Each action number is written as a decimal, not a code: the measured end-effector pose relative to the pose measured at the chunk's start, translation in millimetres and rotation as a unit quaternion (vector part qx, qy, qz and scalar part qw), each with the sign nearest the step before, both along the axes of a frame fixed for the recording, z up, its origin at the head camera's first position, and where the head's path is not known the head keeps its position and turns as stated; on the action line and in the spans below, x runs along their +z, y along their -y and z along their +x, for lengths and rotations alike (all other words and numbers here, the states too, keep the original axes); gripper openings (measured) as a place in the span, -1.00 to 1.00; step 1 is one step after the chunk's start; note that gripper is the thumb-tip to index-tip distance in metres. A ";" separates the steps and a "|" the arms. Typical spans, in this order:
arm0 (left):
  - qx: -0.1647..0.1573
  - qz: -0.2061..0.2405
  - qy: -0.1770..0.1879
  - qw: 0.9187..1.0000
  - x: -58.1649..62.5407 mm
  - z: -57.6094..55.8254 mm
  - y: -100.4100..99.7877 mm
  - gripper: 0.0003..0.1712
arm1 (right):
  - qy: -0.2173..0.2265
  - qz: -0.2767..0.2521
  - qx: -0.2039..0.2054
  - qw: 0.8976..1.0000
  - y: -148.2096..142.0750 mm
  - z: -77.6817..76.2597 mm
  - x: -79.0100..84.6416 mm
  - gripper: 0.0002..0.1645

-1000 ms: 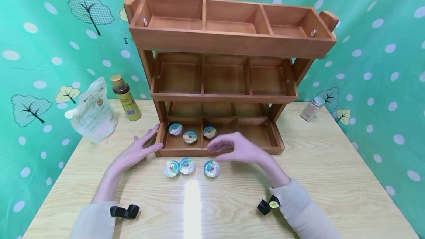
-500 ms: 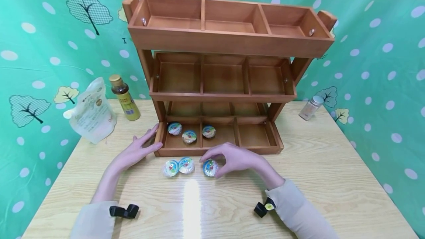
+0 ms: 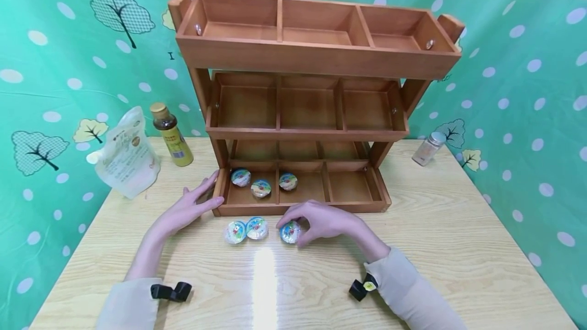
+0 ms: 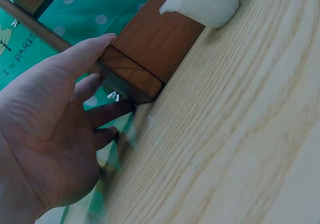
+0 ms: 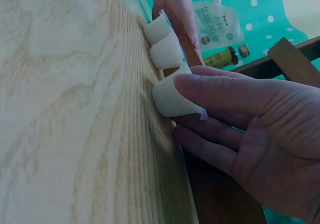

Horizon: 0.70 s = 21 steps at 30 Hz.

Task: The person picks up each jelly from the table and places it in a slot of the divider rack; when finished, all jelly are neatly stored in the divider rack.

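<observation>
My right hand (image 3: 321,222) pinches a small jelly cup (image 3: 290,232) with a printed foil lid, at the front of the wooden rack (image 3: 302,211). In the right wrist view my thumb lies against the white side of this cup (image 5: 172,95). Two more jelly cups (image 3: 235,232) stand side by side to its left on the table. My left hand (image 3: 187,212) touches the rack's lower left corner (image 4: 132,76), its fingers mostly straight. Inside the bottom tier, two cups (image 3: 261,188) sit in the left compartment and one cup (image 3: 288,182) in the middle one.
The rack's upper tiers (image 3: 316,57) rise behind my hands, each divided into three compartments. Back left stand a white spout pouch (image 3: 128,159) and a yellow-labelled bottle (image 3: 173,136). A small clear jar (image 3: 429,148) with a pale lid stands at the back right.
My right hand has come down from over the bottom tier's front edge to the rightmost front cup, and its thumb and fingers now hold it. My left hand has stayed in place.
</observation>
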<state>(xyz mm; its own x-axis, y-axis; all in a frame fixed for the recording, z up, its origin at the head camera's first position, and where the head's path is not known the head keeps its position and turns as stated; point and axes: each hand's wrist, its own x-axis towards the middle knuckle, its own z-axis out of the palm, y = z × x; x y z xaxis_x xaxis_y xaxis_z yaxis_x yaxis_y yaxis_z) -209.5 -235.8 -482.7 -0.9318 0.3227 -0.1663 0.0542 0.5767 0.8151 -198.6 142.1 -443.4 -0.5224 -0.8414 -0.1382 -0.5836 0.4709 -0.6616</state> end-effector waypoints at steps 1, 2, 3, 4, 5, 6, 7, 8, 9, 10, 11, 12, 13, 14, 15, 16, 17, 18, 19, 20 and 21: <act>0.000 0.001 0.001 1.000 -0.1 0.0 0.0 -0.05 | -0.001 0.000 0.001 1.000 0.3 -0.2 -1.0 -0.41; 0.000 0.001 0.002 1.000 -0.3 -0.1 0.1 -0.05 | -0.001 0.000 0.000 1.000 0.6 -0.2 -1.6 -0.42; 0.000 0.001 0.002 1.000 -0.4 -0.3 0.1 -0.06 | -0.002 0.000 0.000 1.000 0.9 -0.4 -2.5 -0.42; 0.000 0.000 0.002 1.000 -0.3 -0.3 0.1 -0.05 | -0.002 0.001 -0.002 1.000 1.3 -0.2 -2.5 -0.43; 0.000 -0.001 0.002 1.000 0.0 -0.2 -0.1 -0.06 | -0.002 0.001 -0.003 1.000 1.5 -0.1 -2.7 -0.43; 0.000 -0.002 0.002 1.000 0.3 -0.2 -0.4 -0.06 | -0.002 0.001 -0.004 1.000 1.6 0.0 -2.7 -0.43; 0.000 -0.002 0.001 1.000 0.8 0.0 -0.3 -0.05 | -0.002 0.001 -0.004 1.000 1.9 0.1 -2.0 -0.43; 0.000 -0.004 0.001 1.000 1.1 0.2 -0.2 -0.05 | 0.001 0.000 -0.007 1.000 1.9 0.4 -0.6 -0.43; -0.001 -0.005 0.001 1.000 1.5 0.3 -0.3 -0.05 | 0.002 -0.002 -0.008 1.000 1.7 0.5 1.0 -0.43; -0.001 -0.006 0.000 1.000 1.8 0.4 -0.4 -0.05 | 0.004 -0.004 -0.009 1.000 1.1 0.8 3.2 -0.43; -0.001 -0.007 -0.001 1.000 2.1 0.5 -0.6 -0.05 | 0.009 -0.008 -0.010 1.000 0.2 1.1 5.9 -0.43; -0.002 -0.006 -0.001 1.000 2.2 0.7 -0.6 -0.05 | 0.010 -0.013 -0.010 1.000 -0.9 1.0 9.2 -0.42; -0.002 -0.006 -0.002 1.000 2.2 0.6 -0.6 -0.05 | 0.010 -0.017 -0.010 1.000 -2.5 0.9 12.9 -0.41; -0.002 -0.007 -0.003 1.000 2.1 0.5 -0.6 -0.05 | 0.011 -0.021 -0.011 1.000 -4.5 0.4 16.5 -0.40; -0.002 -0.005 -0.004 1.000 2.1 0.5 -0.6 -0.06 | 0.013 -0.027 -0.013 0.999 -6.7 -0.4 20.1 -0.39; -0.001 -0.004 -0.004 1.000 2.2 0.5 -0.5 -0.06 | 0.014 -0.034 -0.015 0.999 -9.1 -1.4 23.6 -0.38; 0.000 -0.004 -0.003 1.000 2.3 0.7 -0.5 -0.05 | 0.014 -0.040 -0.019 0.999 -11.7 -2.7 26.3 -0.38; 0.001 -0.004 -0.002 1.000 2.3 0.7 -0.4 -0.05 | 0.011 -0.043 -0.025 0.999 -14.4 -4.0 28.9 -0.38; 0.002 -0.004 -0.001 1.000 2.3 0.7 -0.3 -0.04 | 0.011 -0.047 -0.031 0.998 -17.0 -5.5 31.0 -0.39; 0.003 -0.004 0.001 1.000 2.3 0.8 -0.2 -0.04 | 0.010 -0.050 -0.037 0.998 -19.2 -6.8 33.2 -0.39; 0.005 -0.004 0.002 1.000 2.4 1.0 -0.1 -0.04 | 0.006 -0.055 -0.041 0.998 -21.2 -8.3 35.2 -0.40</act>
